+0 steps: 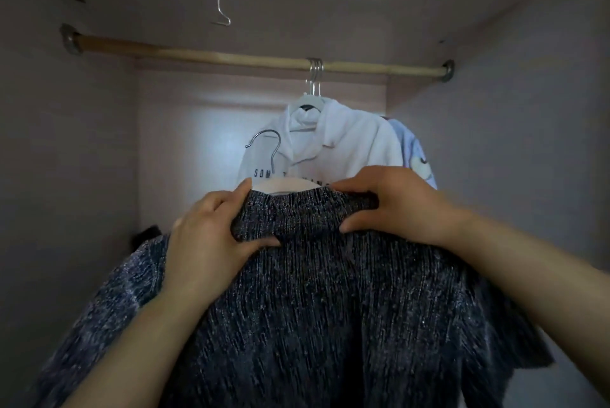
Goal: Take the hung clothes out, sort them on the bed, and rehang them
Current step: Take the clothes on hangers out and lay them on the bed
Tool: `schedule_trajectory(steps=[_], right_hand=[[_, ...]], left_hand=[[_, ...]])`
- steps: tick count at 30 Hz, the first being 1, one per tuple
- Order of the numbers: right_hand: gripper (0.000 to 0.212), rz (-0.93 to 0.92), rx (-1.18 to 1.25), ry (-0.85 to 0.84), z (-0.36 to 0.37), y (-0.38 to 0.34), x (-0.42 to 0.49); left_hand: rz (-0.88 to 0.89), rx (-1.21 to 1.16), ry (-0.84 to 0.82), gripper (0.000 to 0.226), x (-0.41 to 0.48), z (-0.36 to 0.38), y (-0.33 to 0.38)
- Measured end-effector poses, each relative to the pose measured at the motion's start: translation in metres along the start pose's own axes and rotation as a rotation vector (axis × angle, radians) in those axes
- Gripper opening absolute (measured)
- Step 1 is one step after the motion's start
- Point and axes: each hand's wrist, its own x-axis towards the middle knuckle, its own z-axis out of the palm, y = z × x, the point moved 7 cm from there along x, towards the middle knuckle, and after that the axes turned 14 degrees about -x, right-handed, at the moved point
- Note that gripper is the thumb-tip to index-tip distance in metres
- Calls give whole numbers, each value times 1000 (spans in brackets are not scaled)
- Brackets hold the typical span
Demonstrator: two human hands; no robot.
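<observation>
A dark blue-grey sparkly ribbed top hangs on a pale hanger whose metal hook stands free below the wooden rail. My left hand grips the left side of the top's neckline. My right hand pinches the right side of the neckline. On the rail hang a white hoodie with black lettering and a light blue garment behind it, on several hangers at the rail's right half.
The wardrobe has pinkish walls on both sides and a back panel. A bent wire hook dangles from the top. Something dark lies low at the back left. The rail's left half is bare.
</observation>
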Motion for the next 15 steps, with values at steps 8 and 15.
schedule_trajectory(steps=[8, 15], right_hand=[[61, 227, -125, 12, -27, -17, -160], [57, 473, -471, -83, -92, -51, -312]], left_hand=[[87, -210, -215, 99, -81, 41, 70], [229, -487, -320, 93, -172, 66, 176]])
